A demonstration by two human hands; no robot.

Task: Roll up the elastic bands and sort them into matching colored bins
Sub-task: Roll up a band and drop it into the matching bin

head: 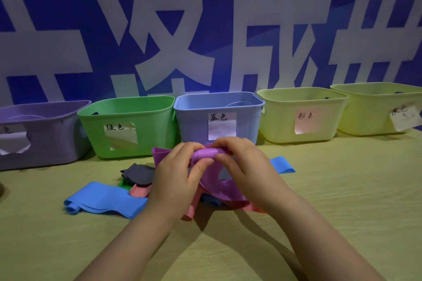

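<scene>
We are pinching the purple band (206,153): our left hand (174,180) and right hand (243,166) are curling round its smooth, rubbery rolled end. The short roll is lying left to right, held above the worktop (342,189) before the ribbed blue bin (247,125); its flat tail is hanging onto the pile (139,174).

Both hands meet above the table (342,189): the left hand (175,180) and right hand (242,166) pinch the rolled end of a purple elastic band (206,153), its loose tail draping over a pile of pink, grey and blue bands. Behind stand five bins in a row: purple bin (45,139), green bin (148,121), blue bin (246,121), and two yellow bins, all labelled.
</scene>
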